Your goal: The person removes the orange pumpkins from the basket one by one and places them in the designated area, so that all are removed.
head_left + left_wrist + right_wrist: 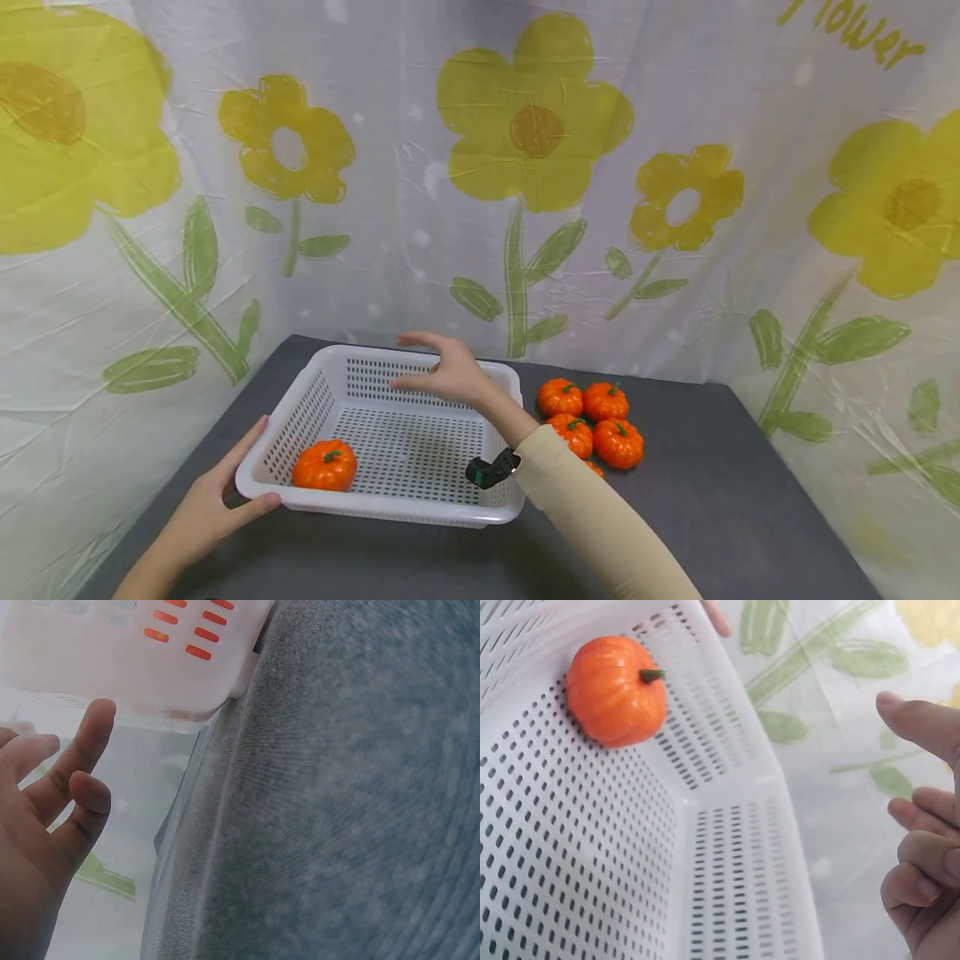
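Note:
A white perforated plastic basket [397, 506] sits on the dark table, with one small orange pumpkin [322, 468] in its front left corner. My left hand [202, 508] is at that corner from outside, thumb by the front rim and fingers spread along the left side. In the left wrist view, some fingers of the left hand [49, 802] stand apart from the basket wall. Over the back of the basket is my right hand [450, 371], thumb and fingers parted around nothing. The right wrist view shows the pumpkin [615, 694] with its green stem.
Several more orange pumpkins [618, 443] lie in a cluster right of the basket, some partly hidden by the right sleeve [592, 508]. A black band [492, 468] is on the right wrist. A flower-printed curtain [405, 250] hangs around the dark table [720, 500].

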Demonstrator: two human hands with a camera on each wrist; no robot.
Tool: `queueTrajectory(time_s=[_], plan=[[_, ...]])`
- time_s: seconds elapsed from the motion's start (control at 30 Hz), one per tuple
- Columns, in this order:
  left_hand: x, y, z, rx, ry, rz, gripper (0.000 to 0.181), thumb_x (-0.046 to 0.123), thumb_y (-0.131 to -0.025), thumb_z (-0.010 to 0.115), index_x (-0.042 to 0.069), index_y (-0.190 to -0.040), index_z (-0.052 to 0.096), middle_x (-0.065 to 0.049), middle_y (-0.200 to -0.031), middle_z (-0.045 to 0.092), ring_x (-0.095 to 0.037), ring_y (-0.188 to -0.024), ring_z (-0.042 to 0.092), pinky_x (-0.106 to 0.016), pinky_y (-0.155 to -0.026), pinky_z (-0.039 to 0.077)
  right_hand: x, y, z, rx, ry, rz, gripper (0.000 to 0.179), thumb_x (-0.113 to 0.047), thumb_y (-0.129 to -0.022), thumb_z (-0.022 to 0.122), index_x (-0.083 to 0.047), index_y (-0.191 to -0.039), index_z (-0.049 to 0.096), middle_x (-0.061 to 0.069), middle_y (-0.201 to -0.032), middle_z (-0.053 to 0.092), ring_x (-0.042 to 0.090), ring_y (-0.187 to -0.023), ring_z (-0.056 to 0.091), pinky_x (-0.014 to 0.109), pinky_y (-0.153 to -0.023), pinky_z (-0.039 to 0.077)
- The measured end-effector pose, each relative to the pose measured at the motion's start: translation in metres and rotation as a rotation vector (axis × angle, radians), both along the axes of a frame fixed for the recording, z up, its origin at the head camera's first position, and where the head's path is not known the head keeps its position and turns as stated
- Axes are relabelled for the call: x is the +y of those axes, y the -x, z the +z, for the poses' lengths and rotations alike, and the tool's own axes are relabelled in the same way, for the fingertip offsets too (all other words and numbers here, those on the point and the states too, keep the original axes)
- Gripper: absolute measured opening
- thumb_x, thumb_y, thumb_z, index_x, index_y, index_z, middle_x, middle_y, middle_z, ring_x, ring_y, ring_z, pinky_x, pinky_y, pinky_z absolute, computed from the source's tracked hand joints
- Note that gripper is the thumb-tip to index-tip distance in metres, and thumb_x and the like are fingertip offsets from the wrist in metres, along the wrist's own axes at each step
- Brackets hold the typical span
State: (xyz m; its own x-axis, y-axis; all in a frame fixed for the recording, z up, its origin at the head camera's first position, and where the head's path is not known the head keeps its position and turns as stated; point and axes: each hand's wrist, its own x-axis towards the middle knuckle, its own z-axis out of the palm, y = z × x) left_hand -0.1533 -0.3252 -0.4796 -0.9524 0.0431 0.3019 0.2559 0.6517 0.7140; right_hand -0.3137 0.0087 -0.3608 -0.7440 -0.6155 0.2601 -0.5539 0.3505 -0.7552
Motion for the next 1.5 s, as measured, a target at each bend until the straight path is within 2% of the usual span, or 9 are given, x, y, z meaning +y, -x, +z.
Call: queueTrajectory(time_s=[0.03,0.1,0.27,0.33,0.5,0.6,0.87,1.3,1.5], plan=[[0.000,0.000,0.000,-0.004,0.001,0.001,0.101,0.020,-0.090,0.084,0.018,-0.171,0.024,-0.026,-0.161,0.044,0.025,-0.112,0.042,-0.020,-0.082,0.053,-0.003,0.000,-0.001,-0.002,-0.001,0.000,0.071,-0.030,-0.091,0.085,-0.017,-0.154,0.056,0.002,-0.152,0.060,0.007,-0.066,0.057,0.024,-0.062,0.051],[0.000,0.000,0.000,-0.004,0.000,0.001,0.101,0.020,-0.090,0.084,0.018,-0.171,0.024,-0.028,-0.159,0.045,0.024,-0.112,0.042,-0.020,-0.081,0.053,-0.009,0.000,-0.004,-0.011,0.001,0.000,0.070,-0.030,-0.090,0.085,-0.016,-0.153,0.057,0.003,-0.151,0.060,0.010,-0.055,0.048,0.025,-0.058,0.048],[-0.002,0.000,-0.002,0.008,0.002,0.007,0.101,0.019,-0.090,0.084,0.022,-0.171,0.024,-0.005,-0.162,0.045,0.021,-0.113,0.046,-0.021,-0.081,0.054,-0.026,-0.002,-0.013,-0.022,0.002,-0.014,0.070,-0.033,-0.089,0.087,-0.016,-0.151,0.059,-0.001,-0.148,0.063,0.014,-0.069,0.060,0.027,-0.070,0.054],[-0.002,0.000,-0.002,0.011,0.003,0.007,0.101,0.019,-0.090,0.084,0.022,-0.171,0.024,-0.004,-0.162,0.045,0.021,-0.113,0.047,-0.021,-0.082,0.054,-0.032,-0.002,-0.017,-0.022,-0.001,-0.022,0.070,-0.034,-0.089,0.087,-0.015,-0.151,0.060,-0.002,-0.147,0.064,0.017,-0.082,0.066,0.028,-0.077,0.055],[-0.001,0.000,0.001,-0.011,0.004,0.003,0.101,0.021,-0.090,0.084,0.020,-0.171,0.023,-0.026,-0.160,0.046,0.022,-0.111,0.046,-0.021,-0.081,0.054,-0.045,-0.005,-0.025,-0.039,-0.023,-0.037,0.071,-0.038,-0.089,0.087,-0.017,-0.151,0.060,-0.005,-0.148,0.063,0.021,-0.104,0.070,0.026,-0.087,0.055],[0.000,-0.001,0.002,-0.021,0.004,0.003,0.102,0.021,-0.090,0.084,0.019,-0.171,0.022,-0.029,-0.159,0.046,0.021,-0.110,0.046,-0.021,-0.080,0.054,-0.051,-0.006,-0.030,-0.051,-0.046,-0.022,0.071,-0.039,-0.089,0.087,-0.018,-0.151,0.060,-0.007,-0.148,0.062,0.017,-0.108,0.068,0.027,-0.089,0.055],[-0.002,-0.002,0.004,-0.020,-0.010,0.004,0.101,0.019,-0.090,0.084,0.021,-0.171,0.024,-0.029,-0.155,0.049,0.017,-0.107,0.051,-0.022,-0.078,0.054,-0.058,-0.003,-0.044,-0.036,-0.169,0.074,0.069,-0.039,-0.089,0.086,-0.016,-0.149,0.062,-0.005,-0.147,0.064,0.012,-0.141,0.053,0.037,-0.117,0.041],[0.001,0.000,0.003,-0.014,-0.013,0.009,0.100,0.019,-0.089,0.085,0.018,-0.170,0.026,-0.029,-0.154,0.050,0.015,-0.106,0.052,-0.023,-0.077,0.053,-0.062,-0.002,-0.064,-0.120,-0.444,0.328,0.073,-0.038,-0.087,0.085,-0.019,-0.153,0.059,-0.011,-0.153,0.059,0.006,-0.145,0.046,0.037,-0.121,0.038],[0.002,-0.001,0.002,-0.046,-0.028,0.015,0.099,0.020,-0.090,0.084,0.019,-0.170,0.025,-0.029,-0.154,0.050,0.013,-0.104,0.053,-0.024,-0.076,0.054,-0.063,0.001,-0.072,-0.091,-0.519,0.410,0.076,-0.031,-0.086,0.087,-0.016,-0.155,0.057,-0.009,-0.151,0.061,0.005,-0.141,0.050,0.028,-0.117,0.039]])
